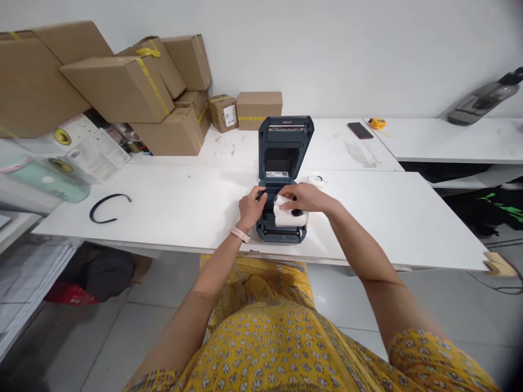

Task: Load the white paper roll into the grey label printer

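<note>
A dark grey label printer (pixel 283 163) stands on the white table (pixel 183 212) with its lid raised. My right hand (pixel 304 198) is closed round a white paper roll (pixel 288 215) that rests in the printer's open bay. My left hand (pixel 251 206) grips the left side of the bay, fingers curled over a black part inside. A pale watch band sits on my left wrist. A small white tape roll (pixel 316 179) lies on the table just right of the printer.
Cardboard boxes (pixel 122 87) are stacked at the back left, with wrapped packages (pixel 49 174) beside them. A black curved strip (pixel 107 208) lies on the table's left. A phone (pixel 360 130) and yellow tape measure (pixel 378 123) sit at the back right.
</note>
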Tool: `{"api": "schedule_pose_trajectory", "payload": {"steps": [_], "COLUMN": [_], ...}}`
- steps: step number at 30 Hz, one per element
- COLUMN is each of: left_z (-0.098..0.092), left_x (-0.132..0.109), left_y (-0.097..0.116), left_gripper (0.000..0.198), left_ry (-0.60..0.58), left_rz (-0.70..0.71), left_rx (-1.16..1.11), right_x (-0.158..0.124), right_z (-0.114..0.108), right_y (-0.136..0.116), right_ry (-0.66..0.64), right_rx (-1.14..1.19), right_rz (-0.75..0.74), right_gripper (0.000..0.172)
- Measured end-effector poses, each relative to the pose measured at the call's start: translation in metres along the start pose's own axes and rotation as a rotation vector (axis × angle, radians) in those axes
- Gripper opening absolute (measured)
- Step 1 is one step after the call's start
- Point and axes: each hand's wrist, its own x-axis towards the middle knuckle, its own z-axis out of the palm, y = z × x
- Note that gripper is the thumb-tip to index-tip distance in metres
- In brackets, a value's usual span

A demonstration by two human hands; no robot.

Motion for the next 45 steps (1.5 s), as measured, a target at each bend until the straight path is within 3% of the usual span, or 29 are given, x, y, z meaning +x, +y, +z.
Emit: {"api": "schedule_pose_trajectory", "payload": {"steps": [3, 7, 10, 18, 24, 26, 30, 34, 36, 37, 40, 42, 45], "left_z": [-0.003, -0.004, -0.001, 0.005, -0.012, -0.014, -0.006, 0.003, 0.003, 0.003, 0.001, 0.002, 0.005], "left_x": [0.000, -0.002, -0.003, -0.002, -0.044, -0.060, -0.080, -0.094, -0.102, -0.106, -0.117, -0.123, -0.132], "left_y": [0.003, 0.009, 0.012, 0.009, 0.018, 0.021, 0.019, 0.010, 0.008, 0.007, 0.008, 0.009, 0.011], "left_gripper": [0.023, 0.025, 0.026, 0.030, 0.065, 0.057, 0.005, 0.017, 0.014, 0.014, 0.015, 0.017, 0.017], "left_ry": [-0.019, -0.026, -0.023, -0.013, -0.064, -0.100, -0.038, 0.019, 0.025, 0.030, 0.056, 0.070, 0.103], "left_rz": [-0.002, -0.008, 0.028, 0.105, 0.306, 0.387, 0.443, 0.518, 0.547, 0.557, 0.586, 0.592, 0.605], "left_rx": [0.021, 0.091, 0.099, -0.005, -0.150, -0.125, -0.025, -0.004, 0.008, 0.012, 0.012, 0.019, 0.047], "right_x": [0.033, 0.045, 0.046, 0.052, 0.051, 0.052, 0.052, 0.038, 0.024, 0.017, 0.012, 0.025, 0.056], "right_z": [0.012, 0.023, 0.026, 0.026, 0.029, 0.029, 0.027, 0.012, -0.004, -0.013, -0.046, -0.067, -0.085], "right_y": [-0.017, -0.026, -0.028, -0.028, -0.021, -0.019, -0.020, -0.023, -0.023, -0.021, -0.006, 0.012, 0.039], "right_ry": [-0.170, -0.279, -0.291, -0.256, -0.260, -0.259, -0.264, -0.263, -0.159, -0.025, 0.589, 0.862, 0.866], "right_rx": [-0.327, -0.461, -0.492, -0.534, -0.525, -0.517, -0.483, -0.408, -0.226, -0.102, 0.192, 0.258, 0.342], "right_rz": [0.063, 0.064, 0.076, 0.099, 0.060, 0.052, 0.033, 0.002, -0.045, -0.072, -0.126, -0.132, -0.114], "right_gripper": [0.034, 0.029, 0.025, 0.034, 0.024, 0.026, 0.029, 0.024, 0.025, 0.028, 0.046, 0.058, 0.073]}}
